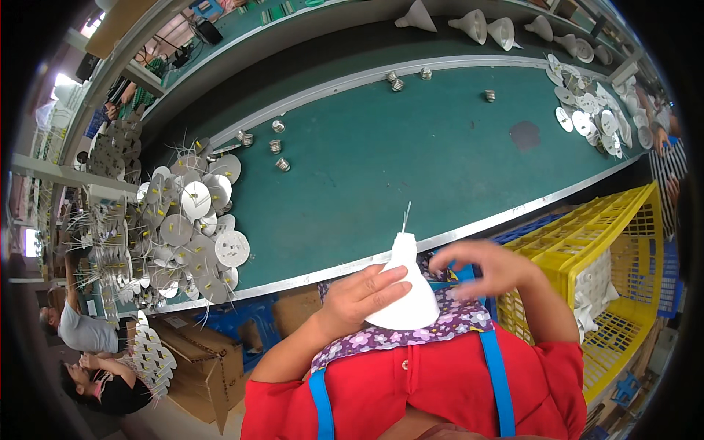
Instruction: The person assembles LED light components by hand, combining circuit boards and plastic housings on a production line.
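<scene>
Before you: a long green-topped bench (411, 169) with a metal front edge. To your left on it, a heap of round white discs with wire leads (192, 235). Mid-surface, scattered metal screw caps (278, 146). Far right end, a smaller pile of discs (592, 110). One dark patch (525, 135) near it.
</scene>
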Tool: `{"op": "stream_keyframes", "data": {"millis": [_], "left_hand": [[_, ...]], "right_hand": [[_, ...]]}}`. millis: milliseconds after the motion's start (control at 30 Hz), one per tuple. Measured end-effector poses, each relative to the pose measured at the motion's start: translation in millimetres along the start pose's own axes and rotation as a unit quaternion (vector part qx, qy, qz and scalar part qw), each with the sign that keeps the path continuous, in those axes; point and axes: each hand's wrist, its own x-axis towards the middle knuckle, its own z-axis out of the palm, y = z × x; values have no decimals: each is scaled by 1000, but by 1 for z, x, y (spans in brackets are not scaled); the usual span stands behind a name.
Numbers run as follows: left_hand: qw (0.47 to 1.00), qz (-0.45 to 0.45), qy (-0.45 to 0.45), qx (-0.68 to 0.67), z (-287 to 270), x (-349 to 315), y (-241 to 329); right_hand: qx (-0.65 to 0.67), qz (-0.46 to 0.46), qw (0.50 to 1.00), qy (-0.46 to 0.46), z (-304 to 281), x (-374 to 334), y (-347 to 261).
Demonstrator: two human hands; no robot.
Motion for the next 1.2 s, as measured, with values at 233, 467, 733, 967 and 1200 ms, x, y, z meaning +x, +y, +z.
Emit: {"op": "stream_keyframes", "data": {"millis": [233,467,733,967,1200], "left_hand": [[997,55,-42,24,1,12,-1],[994,52,-39,93,-7,-1,4],[993,79,16,90,18,-7,0],[995,36,35,88,16,-14,3],[991,91,48,80,14,-9,4]], "right_hand": [[83,-5,962,259,9,46,-2],[-68,1,972,225,7,62,-21],[-404,-200,852,265,21,54,-37],[-447,-277,837,151,23,52,-46],[-61,18,949,309,-4,52,-4]]}}
